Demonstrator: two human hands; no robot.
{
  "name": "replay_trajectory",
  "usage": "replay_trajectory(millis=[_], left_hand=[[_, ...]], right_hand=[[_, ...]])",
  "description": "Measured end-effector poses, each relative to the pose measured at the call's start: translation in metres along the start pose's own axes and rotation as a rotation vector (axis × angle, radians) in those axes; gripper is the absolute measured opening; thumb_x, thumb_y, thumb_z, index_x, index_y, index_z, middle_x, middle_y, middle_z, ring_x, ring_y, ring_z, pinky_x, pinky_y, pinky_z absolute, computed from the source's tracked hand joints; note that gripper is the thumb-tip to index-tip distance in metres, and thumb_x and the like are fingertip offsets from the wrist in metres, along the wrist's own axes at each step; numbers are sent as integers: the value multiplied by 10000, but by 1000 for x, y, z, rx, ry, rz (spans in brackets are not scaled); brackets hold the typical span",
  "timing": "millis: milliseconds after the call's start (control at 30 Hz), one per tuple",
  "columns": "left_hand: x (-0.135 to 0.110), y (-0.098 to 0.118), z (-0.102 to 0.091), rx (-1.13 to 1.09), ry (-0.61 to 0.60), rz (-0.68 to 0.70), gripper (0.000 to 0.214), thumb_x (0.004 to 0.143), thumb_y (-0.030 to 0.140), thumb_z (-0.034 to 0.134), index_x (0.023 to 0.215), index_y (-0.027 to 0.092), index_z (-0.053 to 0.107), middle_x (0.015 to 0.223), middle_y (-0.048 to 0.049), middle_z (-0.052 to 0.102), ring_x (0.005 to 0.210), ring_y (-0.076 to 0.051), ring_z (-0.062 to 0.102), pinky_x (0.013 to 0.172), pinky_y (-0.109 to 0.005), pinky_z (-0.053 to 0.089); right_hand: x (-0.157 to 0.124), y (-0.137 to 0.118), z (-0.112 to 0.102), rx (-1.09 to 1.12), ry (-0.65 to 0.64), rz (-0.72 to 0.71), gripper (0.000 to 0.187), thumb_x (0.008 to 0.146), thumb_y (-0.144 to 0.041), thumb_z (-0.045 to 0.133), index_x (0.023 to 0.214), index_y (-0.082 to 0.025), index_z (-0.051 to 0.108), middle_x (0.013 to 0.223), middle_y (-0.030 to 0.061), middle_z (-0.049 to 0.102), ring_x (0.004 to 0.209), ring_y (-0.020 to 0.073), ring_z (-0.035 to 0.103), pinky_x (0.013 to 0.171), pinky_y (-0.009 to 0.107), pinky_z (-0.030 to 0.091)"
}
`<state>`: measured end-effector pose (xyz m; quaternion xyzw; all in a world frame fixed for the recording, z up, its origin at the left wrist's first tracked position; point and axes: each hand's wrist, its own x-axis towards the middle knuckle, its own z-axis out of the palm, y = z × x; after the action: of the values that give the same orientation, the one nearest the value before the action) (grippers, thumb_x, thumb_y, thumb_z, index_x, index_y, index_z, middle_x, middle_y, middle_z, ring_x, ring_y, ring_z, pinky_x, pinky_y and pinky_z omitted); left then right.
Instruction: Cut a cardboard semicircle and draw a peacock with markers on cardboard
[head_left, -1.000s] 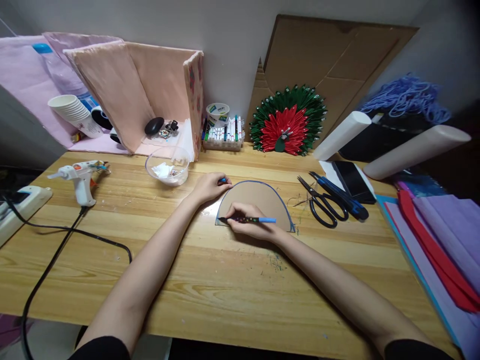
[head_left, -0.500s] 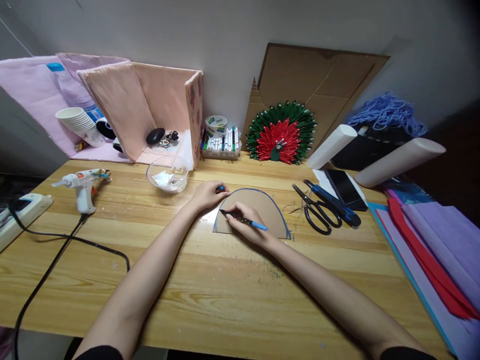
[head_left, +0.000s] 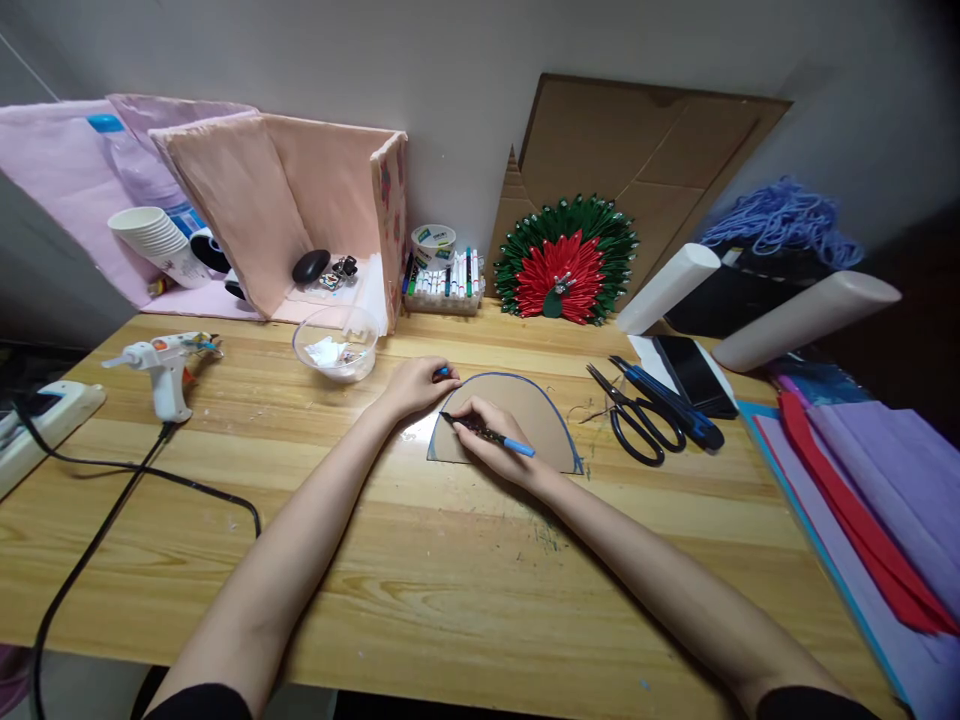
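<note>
A half-round piece of brown cardboard [head_left: 501, 392] lies flat on the wooden table, with blue marker colour along its curved edge and corners. Over its left part, my right hand [head_left: 491, 430] grips a marker [head_left: 517, 447] with a dark patterned barrel and a light blue end. The marker's tip touches the cardboard near the left curved edge. My left hand [head_left: 416, 388] rests at the upper left of the cardboard, fingers curled around a small blue cap [head_left: 443, 371], with fingertips at the edge.
Scissors [head_left: 636, 415] and a blue cutter [head_left: 667, 400] lie to the right. A clear bowl [head_left: 335, 345] with scraps stands behind my left hand. Left are a glue gun [head_left: 166, 375] and its cable. Behind stand a marker box [head_left: 444, 290] and a red-green fan-shaped craft [head_left: 566, 265].
The view has tilted slightly, so things sit a little higher. The marker tip is still near the left edge; both hands stay almost in place.
</note>
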<state>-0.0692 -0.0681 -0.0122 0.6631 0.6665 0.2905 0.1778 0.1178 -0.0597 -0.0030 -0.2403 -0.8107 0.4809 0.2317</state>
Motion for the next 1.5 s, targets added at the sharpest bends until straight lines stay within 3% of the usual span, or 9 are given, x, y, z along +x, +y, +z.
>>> replay_trajectory(millis=[267,700,767,900,967,1100,1333,1500], left_hand=[[0,2,-1,-16,-8,-15,227,758,364,552,823,178,666,785,-34,676,700,-153,580,593,-234,391],[1,0,-2,21,-18,2,230,768,377,551,839,186,658,826,-38,675,743,-163,587,627,-244,403],[0,2,-2,26,-15,12,217,770,368,550,836,186,649,834,-36,666,752,-162,581,637,-247,403],[-2,11,-4,27,22,52,209,797,362,519,861,185,609,854,-34,634,781,-163,562,658,-254,402],[-3,16,-3,15,44,81,198,814,352,500,890,190,586,869,-29,619,786,-159,555,669,-255,401],[-4,23,1,2,63,134,159,811,311,509,907,193,557,873,-27,590,787,-156,544,676,-255,400],[-5,33,6,16,30,199,146,791,186,475,916,198,550,876,-36,574,800,-161,542,688,-255,409],[-7,47,6,91,-33,200,185,739,87,437,820,196,563,811,-40,621,729,-163,555,612,-244,382]], right_hand=[[1,2,1,-54,116,-11,137,797,-188,464,909,-184,542,882,42,583,826,158,519,741,280,387],[-3,0,-2,69,-165,13,66,738,-184,547,776,-160,595,727,8,599,638,111,506,584,227,380],[-1,1,-4,143,-111,37,82,759,-222,546,803,-168,589,730,8,595,638,114,511,580,230,392],[7,7,-18,272,216,18,164,796,-277,532,930,-190,569,925,42,605,855,147,551,756,275,429],[11,10,-25,304,280,35,215,810,-307,512,984,-193,568,994,57,599,897,159,548,790,294,435],[12,14,-31,344,264,56,268,831,-350,465,1019,-191,571,975,59,605,815,155,551,751,303,456],[11,8,-31,375,247,72,193,823,-363,482,905,-196,531,832,37,589,744,156,550,698,301,451],[8,1,-34,260,251,-39,155,852,-337,461,790,-196,478,753,16,533,728,147,527,698,288,431]])
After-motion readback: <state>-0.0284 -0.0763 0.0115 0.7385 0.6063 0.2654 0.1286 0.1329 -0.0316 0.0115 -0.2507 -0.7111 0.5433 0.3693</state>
